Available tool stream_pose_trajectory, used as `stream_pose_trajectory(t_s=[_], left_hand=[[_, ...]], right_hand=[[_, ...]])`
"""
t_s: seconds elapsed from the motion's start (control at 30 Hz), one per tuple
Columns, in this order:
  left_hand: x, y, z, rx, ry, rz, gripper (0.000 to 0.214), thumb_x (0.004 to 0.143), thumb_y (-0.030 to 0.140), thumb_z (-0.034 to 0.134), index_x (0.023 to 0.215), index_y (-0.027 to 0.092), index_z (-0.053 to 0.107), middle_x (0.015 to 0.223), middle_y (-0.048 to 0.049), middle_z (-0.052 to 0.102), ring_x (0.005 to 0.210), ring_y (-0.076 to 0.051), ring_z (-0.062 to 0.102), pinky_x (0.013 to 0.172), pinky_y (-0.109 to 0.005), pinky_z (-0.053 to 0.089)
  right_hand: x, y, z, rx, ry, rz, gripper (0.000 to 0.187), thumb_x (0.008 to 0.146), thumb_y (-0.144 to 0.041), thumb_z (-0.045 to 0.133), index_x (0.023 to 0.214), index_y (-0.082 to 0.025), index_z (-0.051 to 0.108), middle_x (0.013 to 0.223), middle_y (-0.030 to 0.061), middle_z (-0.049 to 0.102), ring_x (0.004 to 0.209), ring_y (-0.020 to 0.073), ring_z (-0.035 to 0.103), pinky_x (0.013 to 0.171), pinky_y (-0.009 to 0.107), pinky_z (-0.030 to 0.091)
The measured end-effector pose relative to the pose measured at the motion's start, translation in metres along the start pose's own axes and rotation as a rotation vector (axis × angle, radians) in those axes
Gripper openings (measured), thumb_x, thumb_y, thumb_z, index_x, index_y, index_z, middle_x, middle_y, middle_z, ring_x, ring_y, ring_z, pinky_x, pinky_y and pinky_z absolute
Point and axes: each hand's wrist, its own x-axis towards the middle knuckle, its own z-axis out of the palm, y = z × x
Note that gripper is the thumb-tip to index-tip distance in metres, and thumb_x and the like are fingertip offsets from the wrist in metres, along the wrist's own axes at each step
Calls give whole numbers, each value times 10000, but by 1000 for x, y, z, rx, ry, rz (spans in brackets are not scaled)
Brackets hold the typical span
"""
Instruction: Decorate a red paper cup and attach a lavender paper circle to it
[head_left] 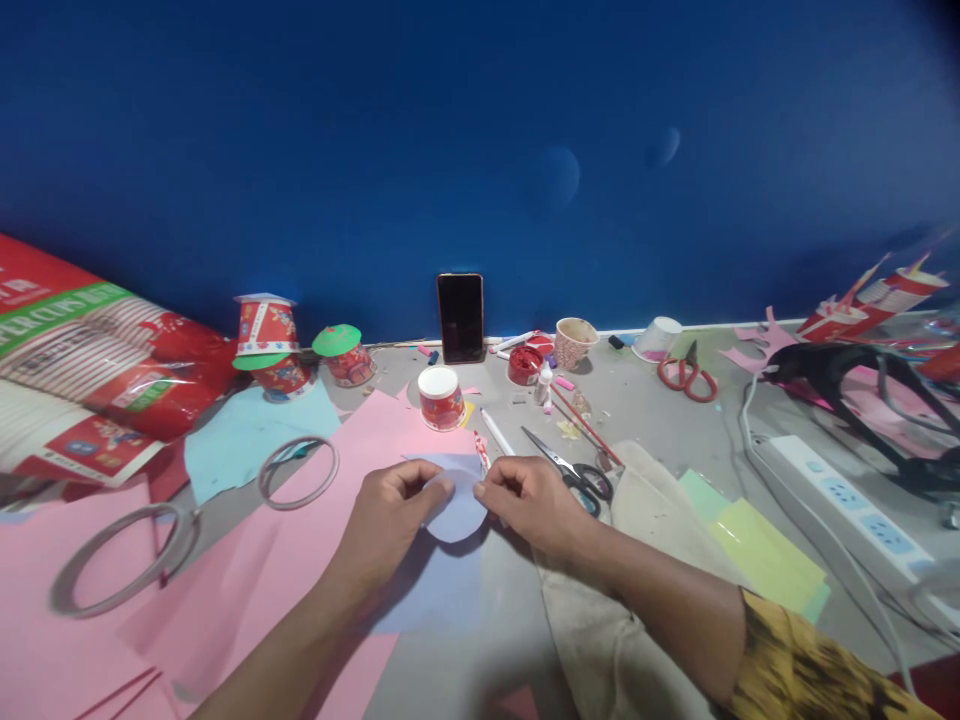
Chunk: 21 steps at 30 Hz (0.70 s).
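Note:
A round lavender paper disc (456, 510) is held up between my two hands, over a sheet of the same colour (450, 595) on the table. My left hand (394, 515) pinches its left edge between thumb and fingers. On the opposite edge, my right hand (532, 500) is closed in a pinch. Just beyond the disc stands a red printed paper cup (442, 400) with a white top. Black-handled scissors (574, 470) lie past my right hand, near a white pen (498, 432).
Pink paper (247, 580) and two tape rolls (298, 473) lie to the left, by a bag of paper cups (112, 340). A phone (461, 318) leans on the blue wall. To the right are a cloth (637, 590), red-handled scissors (688, 375) and a power strip (847, 510).

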Motion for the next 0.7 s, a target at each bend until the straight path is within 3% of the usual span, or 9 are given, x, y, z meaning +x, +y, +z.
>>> stream_pose_trajectory(t_s=[0.43,0.57,0.7], left_hand=[[1,1,-4,36,-62,-50,278,801,435,836,729,175,769,704,-59,752,646,-219,648,617,-344,498],[1,0,-3,24,-80,-60,270,803,438,836,738,181,785,712,-61,760,657,-227,657,638,-358,504],[0,4,-2,154,-73,-6,270,796,445,815,726,185,797,709,-54,747,683,-225,634,656,-356,488]], right_hand=[[-1,-3,1,-18,18,13,303,888,-337,688,633,-211,584,615,-39,559,607,121,458,572,262,326],[0,-1,1,16,25,-5,197,889,-341,720,756,-201,682,661,-47,594,618,119,478,582,260,337],[2,2,2,-30,50,-89,139,881,-321,772,825,-199,738,689,-51,612,630,116,486,598,260,342]])
